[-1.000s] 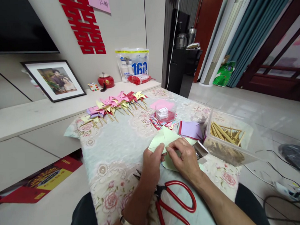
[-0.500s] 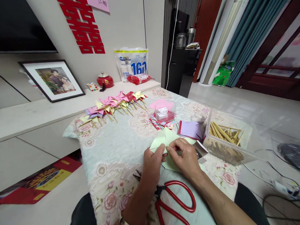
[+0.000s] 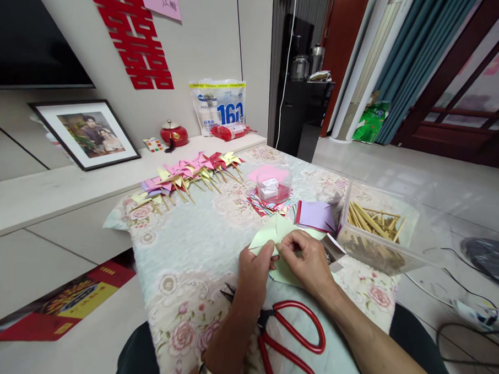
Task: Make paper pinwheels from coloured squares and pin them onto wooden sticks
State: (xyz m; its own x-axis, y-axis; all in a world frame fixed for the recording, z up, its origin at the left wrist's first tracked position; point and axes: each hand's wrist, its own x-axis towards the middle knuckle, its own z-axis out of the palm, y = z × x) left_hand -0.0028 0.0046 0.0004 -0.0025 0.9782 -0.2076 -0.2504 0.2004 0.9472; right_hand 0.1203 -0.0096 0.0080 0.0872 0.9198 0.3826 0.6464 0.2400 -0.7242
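Observation:
A pale green paper sheet (image 3: pixel 272 233), partly folded, lies on the flowered tablecloth (image 3: pixel 194 250) in front of me. My left hand (image 3: pixel 253 272) pinches its near left corner between thumb and fingers. My right hand (image 3: pixel 308 261) is curled over the sheet's middle, its fingertips pressed together on a fold close to the left thumb. Red-handled scissors (image 3: pixel 291 334) lie shut under my forearms, near the table's front edge.
A row of finished paper pinwheels (image 3: pixel 189 176) on sticks lies at the table's far side. A clear tub (image 3: pixel 274 186) sits on coloured papers, with a purple paper stack (image 3: pixel 317 214) beside it. A clear box of wooden sticks (image 3: pixel 375 228) stands at the right.
My right hand's fingers have curled in toward the left thumb on the green paper. The view has shifted slightly; both hands stay in the same place.

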